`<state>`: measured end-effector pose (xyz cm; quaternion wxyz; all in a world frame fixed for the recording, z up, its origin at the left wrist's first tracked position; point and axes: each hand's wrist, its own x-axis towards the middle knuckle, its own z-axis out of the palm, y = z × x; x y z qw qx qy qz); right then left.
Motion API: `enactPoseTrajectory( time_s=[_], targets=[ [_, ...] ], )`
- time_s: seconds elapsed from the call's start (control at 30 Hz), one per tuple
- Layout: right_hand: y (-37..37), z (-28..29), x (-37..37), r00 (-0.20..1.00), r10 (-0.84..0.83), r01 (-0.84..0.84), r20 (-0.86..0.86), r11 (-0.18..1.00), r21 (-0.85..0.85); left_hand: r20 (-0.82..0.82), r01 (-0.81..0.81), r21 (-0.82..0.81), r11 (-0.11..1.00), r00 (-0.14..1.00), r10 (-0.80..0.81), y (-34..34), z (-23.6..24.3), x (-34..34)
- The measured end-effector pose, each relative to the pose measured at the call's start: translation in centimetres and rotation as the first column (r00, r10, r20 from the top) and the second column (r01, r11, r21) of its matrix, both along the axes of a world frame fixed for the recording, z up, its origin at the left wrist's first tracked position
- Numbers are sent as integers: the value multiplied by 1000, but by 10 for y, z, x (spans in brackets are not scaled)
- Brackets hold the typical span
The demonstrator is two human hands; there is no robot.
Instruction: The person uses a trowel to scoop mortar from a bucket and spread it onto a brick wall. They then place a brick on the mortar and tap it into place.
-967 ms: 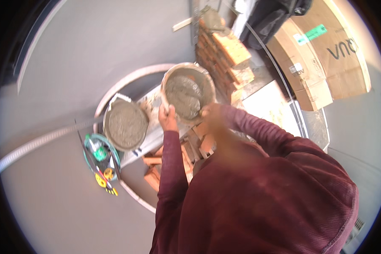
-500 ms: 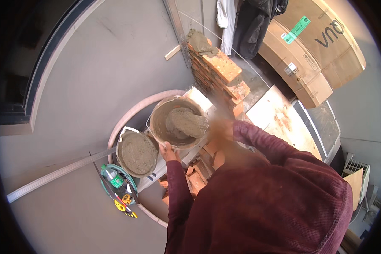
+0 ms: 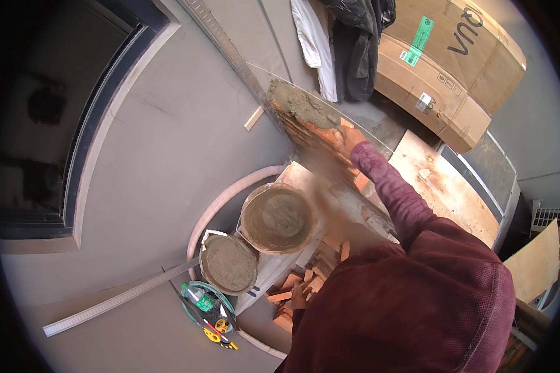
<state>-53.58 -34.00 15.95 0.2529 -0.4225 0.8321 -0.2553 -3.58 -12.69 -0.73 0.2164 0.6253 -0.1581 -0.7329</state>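
Note:
My right hand (image 3: 349,140) is closed around the handle of a trowel at the near end of a low brick wall (image 3: 320,134); the blade is hidden. Grey mortar (image 3: 302,105) lies in a thick, lumpy layer along the wall's top. Lower down, my left hand (image 3: 299,296) rests at a pile of loose bricks (image 3: 320,267), its fingers apart and touching them; my sleeve partly covers it. Left of the wall stand two mortar buckets: a larger bucket (image 3: 307,235) with mortar low inside, and a smaller bucket (image 3: 204,264) filled near its rim.
A pale hose (image 3: 221,198) curves behind the buckets. A metal straightedge (image 3: 118,301) and a green plastic bottle (image 3: 199,298) with small tools lie at the left. Clothes (image 3: 356,56) hang beyond the wall, beside a large cardboard box (image 3: 445,81). A stained board (image 3: 438,183) lies at the right.
My right hand has moved from the larger bucket up to the wall, where more mortar now covers the top. My left hand has left the bucket's rim for the brick pile. The view has shifted.

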Motion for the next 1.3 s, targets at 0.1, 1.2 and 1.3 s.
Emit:
enactPoseTrajectory(
  time_s=[0.1, 1.2, 1.3],
  targets=[
    [-31, -39, -1, 981, -80, 86, -175, 996, 29, 24, 28, 22, 999, 999, -29, 15, -10, 13],
    [-66, -48, 77, 998, 45, -37, -33, 979, 201, 96, 24, -129, 991, 995, -12, 29, 14, 35],
    [-77, -86, 76, 995, -101, 101, -8, 981, 166, 51, -5, -69, 998, 999, 9, 26, 7, 41]
  ],
)
